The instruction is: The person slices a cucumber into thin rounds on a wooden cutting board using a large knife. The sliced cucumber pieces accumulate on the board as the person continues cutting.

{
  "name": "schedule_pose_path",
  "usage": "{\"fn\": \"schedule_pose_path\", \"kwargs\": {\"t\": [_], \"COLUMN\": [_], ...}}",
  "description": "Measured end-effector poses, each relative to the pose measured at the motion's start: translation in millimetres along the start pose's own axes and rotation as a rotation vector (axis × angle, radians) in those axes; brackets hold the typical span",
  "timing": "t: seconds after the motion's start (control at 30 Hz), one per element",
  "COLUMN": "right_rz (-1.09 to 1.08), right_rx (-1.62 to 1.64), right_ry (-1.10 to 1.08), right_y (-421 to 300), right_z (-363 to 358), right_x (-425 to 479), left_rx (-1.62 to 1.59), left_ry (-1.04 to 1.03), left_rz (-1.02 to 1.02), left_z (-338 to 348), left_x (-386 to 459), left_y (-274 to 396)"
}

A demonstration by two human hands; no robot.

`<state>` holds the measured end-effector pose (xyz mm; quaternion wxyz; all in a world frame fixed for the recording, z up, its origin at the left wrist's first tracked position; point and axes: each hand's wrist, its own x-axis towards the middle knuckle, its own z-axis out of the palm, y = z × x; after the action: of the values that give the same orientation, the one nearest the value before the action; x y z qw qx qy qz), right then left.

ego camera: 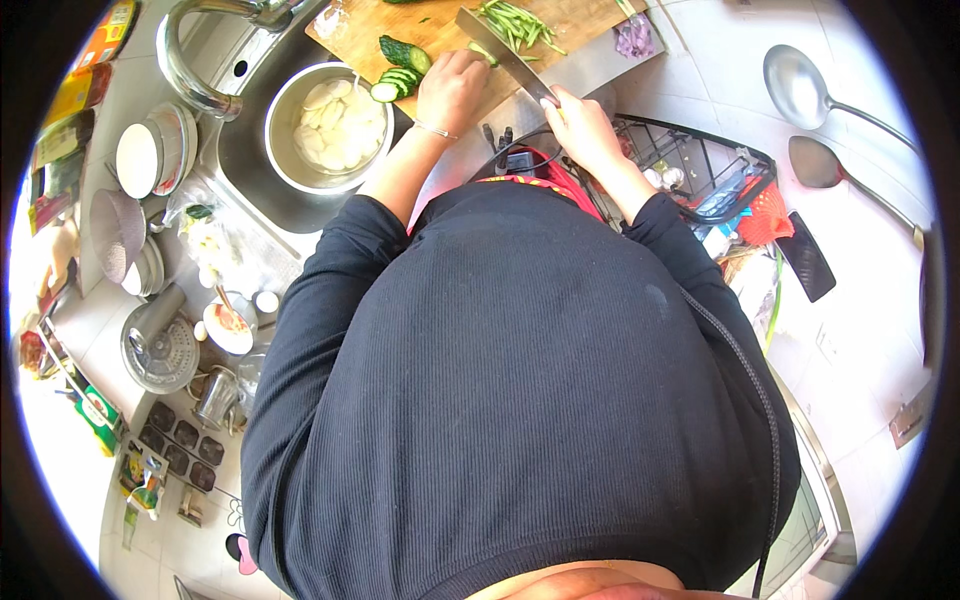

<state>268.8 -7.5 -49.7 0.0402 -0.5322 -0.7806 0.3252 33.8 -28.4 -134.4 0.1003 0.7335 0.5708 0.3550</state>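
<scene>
On the wooden cutting board (pixel 442 22), my left hand (pixel 453 84) rests with its fingertips bent over cucumber slices (pixel 484 54) beside the blade. Gripped by its handle in my right hand (pixel 583 124) is a cleaver (pixel 510 60), its broad blade slanting across the board. Thin cucumber strips (pixel 521 28) lie in a pile beyond the blade. Left of my left hand are a cut piece of cucumber (pixel 405 54) and a fan of round cucumber slices (pixel 395 85). Chopped purple pieces (pixel 634 36) lie at the board's right end.
A metal pot (pixel 277 154) with pale slices in liquid stands in the steel sink (pixel 236 142), near the curved faucet (pixel 180 64). Stacked bowls (pixel 139 159) and a small bowl with a red mixture (pixel 227 324) are at left. A black wire basket (pixel 697 135) is at right.
</scene>
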Motion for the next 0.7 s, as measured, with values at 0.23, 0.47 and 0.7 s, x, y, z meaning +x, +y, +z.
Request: {"fn": "schedule_pose_path", "kwargs": {"t": [0.23, 0.47, 0.7], "right_rz": [-0.055, -0.06, -0.03], "right_rx": [-0.113, -0.123, 0.041], "right_ry": [-0.039, -0.001, 0.01], "right_y": [-6, -8, 8], "right_z": [-11, 9, 10], "right_x": [1, 9, 9], "left_rx": [0.0, 0.023, 0.126], "left_ry": [-0.001, -0.065, -0.155], "left_rz": [0.013, 0.036, 0.173], "left_z": [-2, -5, -13], "left_x": [-1, -5, -6], "left_y": [1, 0, -5]}}
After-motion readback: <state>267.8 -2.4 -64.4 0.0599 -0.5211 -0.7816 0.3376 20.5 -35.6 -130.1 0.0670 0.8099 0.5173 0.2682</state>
